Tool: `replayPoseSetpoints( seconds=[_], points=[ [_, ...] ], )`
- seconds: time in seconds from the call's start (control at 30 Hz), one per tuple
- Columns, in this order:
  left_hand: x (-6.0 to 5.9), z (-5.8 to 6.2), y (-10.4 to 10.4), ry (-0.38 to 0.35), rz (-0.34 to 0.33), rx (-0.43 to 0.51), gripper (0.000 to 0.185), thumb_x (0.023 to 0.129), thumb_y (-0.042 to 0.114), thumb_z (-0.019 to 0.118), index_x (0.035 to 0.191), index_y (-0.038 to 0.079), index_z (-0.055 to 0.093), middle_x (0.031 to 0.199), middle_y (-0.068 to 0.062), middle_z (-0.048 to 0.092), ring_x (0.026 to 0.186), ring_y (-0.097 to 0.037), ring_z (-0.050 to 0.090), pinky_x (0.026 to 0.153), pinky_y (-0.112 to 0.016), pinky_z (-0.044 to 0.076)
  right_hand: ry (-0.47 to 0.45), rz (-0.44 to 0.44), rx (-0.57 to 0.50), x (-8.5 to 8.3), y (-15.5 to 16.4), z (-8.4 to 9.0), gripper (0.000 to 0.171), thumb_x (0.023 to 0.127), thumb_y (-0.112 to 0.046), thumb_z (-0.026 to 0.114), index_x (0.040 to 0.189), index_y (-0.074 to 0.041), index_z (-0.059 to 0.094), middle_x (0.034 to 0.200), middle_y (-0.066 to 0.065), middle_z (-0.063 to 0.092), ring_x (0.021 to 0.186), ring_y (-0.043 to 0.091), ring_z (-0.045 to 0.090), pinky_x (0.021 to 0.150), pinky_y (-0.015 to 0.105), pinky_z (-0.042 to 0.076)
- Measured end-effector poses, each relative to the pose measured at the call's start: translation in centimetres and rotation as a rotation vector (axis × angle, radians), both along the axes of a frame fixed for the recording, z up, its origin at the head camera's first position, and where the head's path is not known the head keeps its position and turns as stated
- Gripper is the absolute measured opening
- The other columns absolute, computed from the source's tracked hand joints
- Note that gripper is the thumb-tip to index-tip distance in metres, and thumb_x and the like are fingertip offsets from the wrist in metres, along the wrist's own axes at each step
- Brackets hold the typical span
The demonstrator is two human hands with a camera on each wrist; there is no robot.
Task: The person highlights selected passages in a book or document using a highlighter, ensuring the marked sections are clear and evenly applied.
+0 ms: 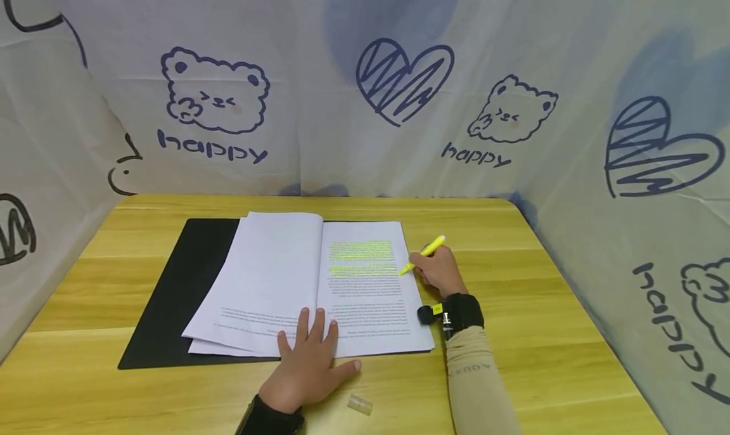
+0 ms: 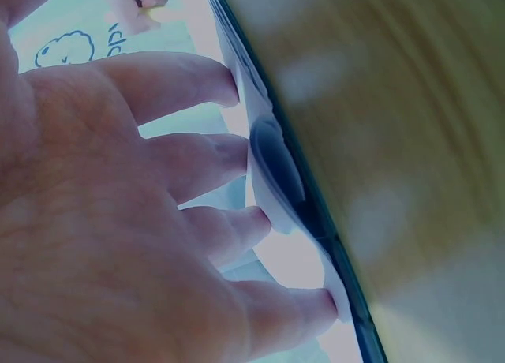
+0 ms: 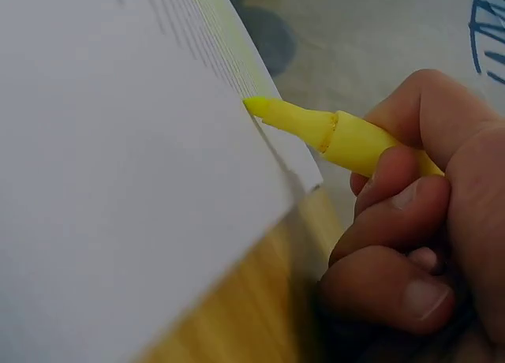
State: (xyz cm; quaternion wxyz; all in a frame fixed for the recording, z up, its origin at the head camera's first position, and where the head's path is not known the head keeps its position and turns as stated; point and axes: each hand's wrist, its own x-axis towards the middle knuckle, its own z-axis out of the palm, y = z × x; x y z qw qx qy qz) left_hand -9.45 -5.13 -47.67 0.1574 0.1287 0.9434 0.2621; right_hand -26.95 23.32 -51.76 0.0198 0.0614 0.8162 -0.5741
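A stack of printed pages [image 1: 365, 321] lies open, its right page bearing yellow-marked lines in the upper part. My right hand [image 1: 439, 270] grips a yellow highlighter [image 1: 432, 246] at the page's right edge. In the right wrist view the uncapped highlighter [image 3: 355, 142] has its tip at the end of the text lines; whether it touches the paper is hard to tell. My left hand [image 1: 310, 365] is spread with straight fingers resting on the lower edge of the pages near the fold. In the left wrist view its fingertips [image 2: 225, 85] press along the paper's edge.
Under the pages lies a black mat [image 1: 154, 321], showing mostly at the left. A small clear cap-like piece [image 1: 360, 404] rests on the wooden table [image 1: 542, 359], just below the left thumb. Printed cloth [image 1: 319, 137] hangs behind the table and along both sides.
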Motion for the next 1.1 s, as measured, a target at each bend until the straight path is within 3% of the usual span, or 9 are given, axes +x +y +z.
replayPoseSetpoints(
  seconds=[0.17, 0.23, 0.33, 0.5, 0.63, 0.77, 0.87, 0.97, 1.1],
  points=[
    [0.0, -0.2, 0.1, -0.011, -0.002, -0.002, 0.087, 0.098, 0.058, 0.062, 0.154, -0.005, 0.043, 0.167, -0.03, 0.017, 0.155, -0.05, -0.004, 0.109, -0.083, -0.001, 0.063, -0.046, -0.225, 0.0, 1.0, -0.9, 0.027, 0.098, -0.02, 0.065, 0.08, -0.001, 0.057, 0.057, -0.001, 0.044, 0.043, 0.011, 0.036, 0.041, 0.023, 0.028],
    [0.0, -0.2, 0.0, -0.011, -0.001, -0.005, 0.087, 0.097, 0.058, 0.062, 0.154, -0.004, 0.043, 0.167, -0.03, 0.017, 0.155, -0.05, -0.004, 0.109, -0.083, -0.001, 0.098, -0.055, -0.308, -0.1, 1.2, -1.1, 0.026, 0.101, -0.022, 0.064, 0.091, 0.002, 0.06, 0.058, 0.0, 0.047, 0.043, 0.01, 0.037, 0.04, 0.022, 0.029],
    [0.0, -0.3, 0.0, -0.003, -0.002, 0.001, 0.084, 0.095, 0.057, 0.065, 0.157, 0.004, 0.043, 0.167, -0.029, 0.017, 0.155, -0.051, -0.003, 0.108, -0.084, -0.001, 0.144, -0.053, -0.339, -0.2, 1.2, -1.1, 0.035, 0.104, -0.032, 0.063, 0.114, 0.002, 0.065, 0.068, 0.006, 0.061, 0.047, 0.011, 0.045, 0.04, 0.022, 0.032],
    [0.0, -0.3, -0.1, -0.006, -0.019, 0.012, 0.079, 0.089, 0.057, 0.074, 0.157, 0.026, 0.048, 0.167, -0.03, 0.016, 0.154, -0.053, -0.005, 0.107, -0.085, -0.002, 0.2, -0.022, -0.213, -0.1, 1.3, -1.1, 0.047, 0.105, -0.042, 0.06, 0.132, -0.003, 0.064, 0.099, 0.015, 0.07, 0.072, 0.016, 0.059, 0.056, 0.021, 0.045],
    [0.1, -0.3, -0.1, -0.023, -0.031, 0.0, 0.072, 0.089, 0.059, 0.072, 0.151, 0.025, 0.057, 0.168, -0.03, 0.014, 0.154, -0.053, -0.007, 0.106, -0.085, -0.003, 0.183, 0.079, -0.094, 0.1, 1.5, -1.0, 0.039, 0.104, -0.027, 0.066, 0.136, -0.005, 0.059, 0.112, 0.014, 0.061, 0.092, 0.023, 0.056, 0.074, 0.026, 0.047],
    [0.0, -0.3, 0.0, -0.017, -0.028, 0.0, 0.068, 0.093, 0.059, 0.068, 0.15, 0.023, 0.058, 0.167, -0.031, 0.015, 0.154, -0.053, -0.006, 0.106, -0.086, -0.002, 0.069, 0.231, -0.053, 0.4, 1.8, -0.2, 0.057, 0.092, -0.009, 0.079, 0.141, -0.008, 0.05, 0.115, 0.013, 0.05, 0.102, 0.025, 0.048, 0.086, 0.034, 0.039],
    [0.0, -0.4, 0.0, -0.011, -0.025, 0.005, 0.067, 0.094, 0.058, 0.067, 0.149, 0.022, 0.058, 0.167, -0.031, 0.015, 0.154, -0.054, -0.007, 0.106, -0.086, -0.002, -0.073, 0.344, 0.022, 0.7, 1.6, 0.8, 0.08, 0.081, -0.007, 0.089, 0.145, -0.017, 0.041, 0.121, 0.013, 0.052, 0.103, 0.025, 0.057, 0.089, 0.036, 0.043],
    [-0.1, -0.4, 0.0, -0.01, -0.027, 0.008, 0.067, 0.094, 0.058, 0.067, 0.15, 0.022, 0.058, 0.167, -0.031, 0.015, 0.154, -0.054, -0.007, 0.106, -0.086, -0.002, -0.158, 0.42, 0.14, 0.7, 1.0, 1.5, 0.09, 0.076, -0.01, 0.093, 0.145, -0.023, 0.036, 0.127, 0.014, 0.057, 0.098, 0.028, 0.067, 0.088, 0.038, 0.051],
    [-0.1, -0.4, -0.1, -0.024, -0.039, -0.012, 0.072, 0.089, 0.062, 0.07, 0.151, 0.027, 0.057, 0.167, -0.033, 0.012, 0.153, -0.055, -0.009, 0.105, -0.086, -0.002, -0.144, 0.427, 0.261, 0.7, 0.3, 1.7, 0.085, 0.077, -0.013, 0.093, 0.139, -0.022, 0.037, 0.129, 0.014, 0.055, 0.1, 0.029, 0.066, 0.09, 0.039, 0.05]
  ],
)
